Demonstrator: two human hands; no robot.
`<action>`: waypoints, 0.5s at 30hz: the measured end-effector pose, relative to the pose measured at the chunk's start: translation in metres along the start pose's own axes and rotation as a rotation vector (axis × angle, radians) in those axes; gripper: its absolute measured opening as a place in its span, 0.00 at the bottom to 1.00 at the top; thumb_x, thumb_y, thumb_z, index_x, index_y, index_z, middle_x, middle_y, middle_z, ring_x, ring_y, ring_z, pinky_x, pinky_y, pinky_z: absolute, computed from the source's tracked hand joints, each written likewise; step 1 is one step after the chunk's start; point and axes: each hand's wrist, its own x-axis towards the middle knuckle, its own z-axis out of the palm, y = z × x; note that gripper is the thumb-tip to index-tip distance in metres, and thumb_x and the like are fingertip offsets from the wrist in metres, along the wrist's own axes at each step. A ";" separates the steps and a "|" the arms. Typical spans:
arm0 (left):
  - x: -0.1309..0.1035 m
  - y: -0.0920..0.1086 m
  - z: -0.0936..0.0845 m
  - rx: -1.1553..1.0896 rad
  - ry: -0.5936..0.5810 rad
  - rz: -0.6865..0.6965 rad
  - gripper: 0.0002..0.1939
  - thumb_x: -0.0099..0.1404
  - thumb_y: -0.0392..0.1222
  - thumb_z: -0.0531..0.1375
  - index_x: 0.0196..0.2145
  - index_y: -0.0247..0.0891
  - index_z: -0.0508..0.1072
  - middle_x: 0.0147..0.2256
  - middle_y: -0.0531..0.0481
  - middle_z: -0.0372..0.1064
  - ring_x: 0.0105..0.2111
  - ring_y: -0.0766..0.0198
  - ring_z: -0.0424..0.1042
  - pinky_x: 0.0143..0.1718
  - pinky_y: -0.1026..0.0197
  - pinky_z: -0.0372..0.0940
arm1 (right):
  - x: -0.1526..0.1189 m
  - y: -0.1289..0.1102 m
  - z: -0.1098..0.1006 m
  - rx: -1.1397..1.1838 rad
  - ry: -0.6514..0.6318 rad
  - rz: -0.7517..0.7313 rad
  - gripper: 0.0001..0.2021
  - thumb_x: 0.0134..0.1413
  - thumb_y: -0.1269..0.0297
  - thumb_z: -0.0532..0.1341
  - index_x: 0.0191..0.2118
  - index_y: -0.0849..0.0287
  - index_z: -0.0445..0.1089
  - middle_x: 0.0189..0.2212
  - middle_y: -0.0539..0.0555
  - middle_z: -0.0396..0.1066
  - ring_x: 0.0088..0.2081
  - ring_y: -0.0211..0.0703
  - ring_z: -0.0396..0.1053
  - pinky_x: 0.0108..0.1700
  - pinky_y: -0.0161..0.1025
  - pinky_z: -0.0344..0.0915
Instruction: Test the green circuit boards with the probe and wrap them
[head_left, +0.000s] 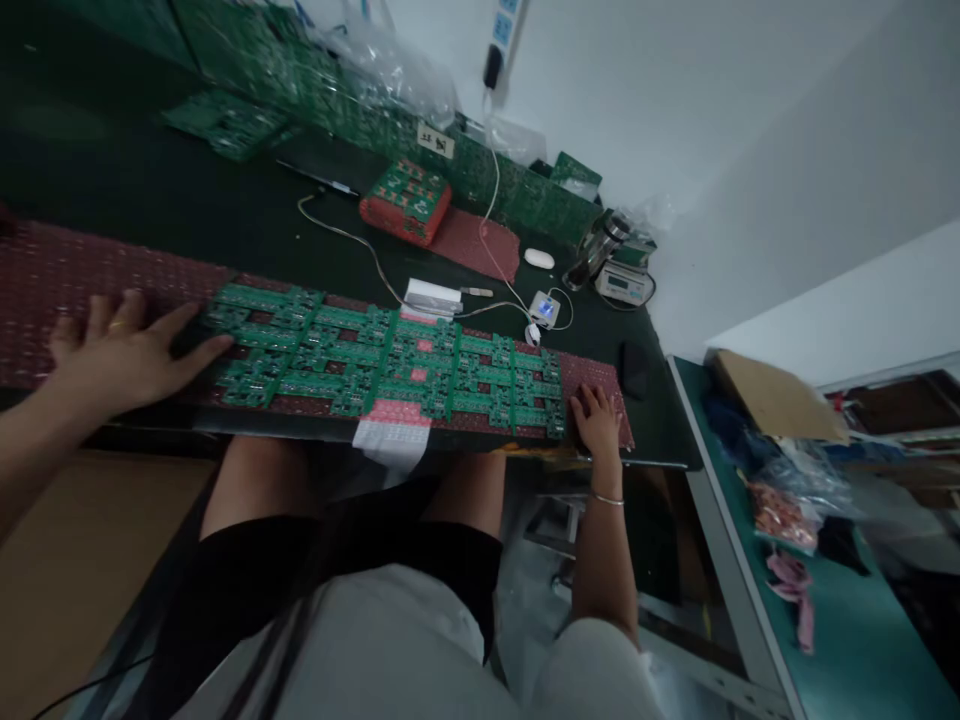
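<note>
A row of several green circuit boards lies side by side on a long strip of red bubble wrap along the table's front edge. At the row's left end my left hand rests on the wrap, fingers spread, thumb close to the first board. My right hand lies flat on the wrap just right of the last board, its fingers stretched out. Neither hand holds anything. Under the middle boards a white strip shows, hanging over the table edge.
Behind the row stands a stack of boards in red wrap. A white cable runs down to a small lit device. A metal flask and a digital scale are at the back right. A black phone-like object lies nearer.
</note>
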 end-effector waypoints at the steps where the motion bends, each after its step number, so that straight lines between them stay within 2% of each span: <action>1: 0.000 0.004 -0.002 -0.016 0.022 -0.008 0.50 0.69 0.72 0.37 0.74 0.35 0.59 0.77 0.31 0.40 0.76 0.29 0.39 0.72 0.28 0.41 | 0.001 -0.002 -0.001 -0.005 0.034 -0.008 0.29 0.70 0.51 0.57 0.69 0.58 0.69 0.73 0.67 0.60 0.74 0.69 0.54 0.72 0.73 0.49; 4: 0.011 0.026 -0.008 -0.070 0.125 0.087 0.44 0.72 0.66 0.42 0.72 0.32 0.61 0.76 0.29 0.45 0.76 0.32 0.44 0.71 0.27 0.45 | 0.012 -0.024 -0.004 0.015 0.189 -0.144 0.27 0.68 0.53 0.59 0.64 0.65 0.73 0.66 0.72 0.68 0.69 0.67 0.62 0.70 0.68 0.57; 6: 0.029 0.048 -0.015 -0.108 0.173 0.222 0.40 0.73 0.60 0.46 0.71 0.28 0.61 0.75 0.28 0.47 0.75 0.36 0.47 0.71 0.32 0.48 | 0.024 -0.056 -0.004 0.060 0.234 -0.337 0.23 0.70 0.56 0.57 0.60 0.64 0.76 0.62 0.70 0.73 0.64 0.62 0.67 0.67 0.61 0.62; 8: 0.052 0.073 -0.026 -0.153 0.163 0.325 0.38 0.73 0.53 0.49 0.71 0.24 0.61 0.75 0.27 0.48 0.74 0.38 0.50 0.72 0.38 0.50 | 0.038 -0.099 -0.001 0.074 0.208 -0.542 0.19 0.72 0.60 0.55 0.57 0.61 0.78 0.59 0.66 0.76 0.62 0.57 0.70 0.66 0.55 0.64; 10: 0.075 0.097 -0.040 -0.193 0.135 0.371 0.36 0.73 0.47 0.49 0.72 0.22 0.60 0.75 0.27 0.48 0.72 0.36 0.54 0.70 0.38 0.52 | 0.053 -0.144 0.002 0.023 0.160 -0.696 0.19 0.73 0.65 0.54 0.58 0.60 0.78 0.59 0.64 0.77 0.63 0.55 0.70 0.67 0.52 0.62; 13: 0.104 0.123 -0.059 -0.234 0.175 0.374 0.33 0.68 0.39 0.51 0.68 0.25 0.68 0.73 0.28 0.56 0.66 0.34 0.63 0.63 0.38 0.60 | 0.079 -0.197 0.007 -0.107 0.123 -0.819 0.23 0.69 0.75 0.53 0.63 0.58 0.75 0.65 0.62 0.73 0.67 0.55 0.67 0.69 0.52 0.60; 15: 0.119 0.132 -0.064 -0.254 0.225 0.377 0.29 0.64 0.38 0.53 0.60 0.32 0.77 0.69 0.32 0.64 0.63 0.37 0.68 0.60 0.41 0.62 | 0.095 -0.215 0.009 -0.185 0.142 -0.845 0.29 0.66 0.80 0.52 0.66 0.56 0.74 0.68 0.61 0.70 0.68 0.57 0.65 0.69 0.53 0.60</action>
